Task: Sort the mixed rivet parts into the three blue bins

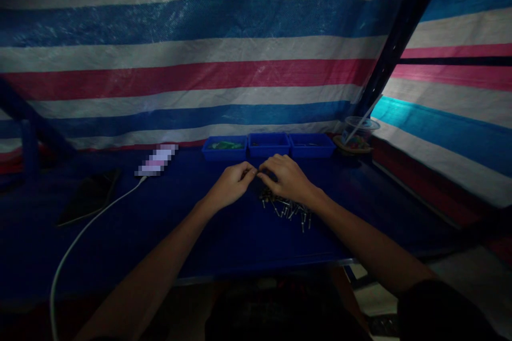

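Observation:
My left hand and my right hand meet fingertip to fingertip over the dark blue table. Both are pinched closed; whatever sits between the fingertips is too small and dark to make out. Under and beside my right hand lies a loose pile of small metal pieces, thin and pin-like, some with thicker ends. Part of that pile is hidden by the right hand and wrist. Just beyond the hands stand three blue trays: the left tray holds something green, the middle tray and the right tray have dark insides.
A phone with a lit, blurred screen lies left, with a white cable running to the front edge. A dark tablet-like slab is beside it. A clear plastic cup with a straw stands back right. Striped sheeting hangs behind.

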A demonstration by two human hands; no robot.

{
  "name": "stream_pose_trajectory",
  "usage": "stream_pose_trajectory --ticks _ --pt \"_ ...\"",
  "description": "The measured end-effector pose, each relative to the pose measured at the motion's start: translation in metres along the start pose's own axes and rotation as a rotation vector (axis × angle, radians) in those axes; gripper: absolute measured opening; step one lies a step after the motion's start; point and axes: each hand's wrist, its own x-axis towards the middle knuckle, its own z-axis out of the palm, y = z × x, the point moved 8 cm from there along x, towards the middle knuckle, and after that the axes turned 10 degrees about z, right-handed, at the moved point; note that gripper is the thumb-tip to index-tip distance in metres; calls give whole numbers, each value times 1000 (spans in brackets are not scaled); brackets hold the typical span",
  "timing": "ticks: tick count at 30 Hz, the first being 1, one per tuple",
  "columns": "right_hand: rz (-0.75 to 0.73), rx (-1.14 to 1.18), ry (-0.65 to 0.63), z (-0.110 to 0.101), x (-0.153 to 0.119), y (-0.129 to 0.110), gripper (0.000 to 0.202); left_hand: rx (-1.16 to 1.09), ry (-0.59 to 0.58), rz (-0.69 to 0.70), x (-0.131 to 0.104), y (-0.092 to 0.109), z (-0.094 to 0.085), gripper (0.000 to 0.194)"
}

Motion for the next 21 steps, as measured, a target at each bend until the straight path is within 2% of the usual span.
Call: stream_pose_trajectory --ticks 6,9,11,14,15,16,17,18,21 --pt "-54 -155 18 -7 1 -4 18 -76 21 53 -1 7 1 27" --pt "-142 -156 125 -24 -3 -10 21 -142 -36 68 -2 9 6 29" --pt "-210 -102 336 -52 -13 -18 18 -169 -124 82 -4 10 14 30" --pt "-351 14 771 -100 -41 -32 12 -59 -277 91 -9 7 28 25" --pt "-372 29 878 -109 -47 -34 11 12 -309 92 -11 5 31 23" --pt "-347 20 928 -113 -46 -32 12 84 -327 94 -12 2 33 22" --pt "-272 -12 916 -112 -39 -27 14 147 -335 99 -13 -1 34 21" --pt "-157 -60 851 -107 -27 -18 17 192 -338 103 -14 -4 34 20" --pt "208 -206 544 -79 9 26 31 236 -348 114 -16 -7 37 15"
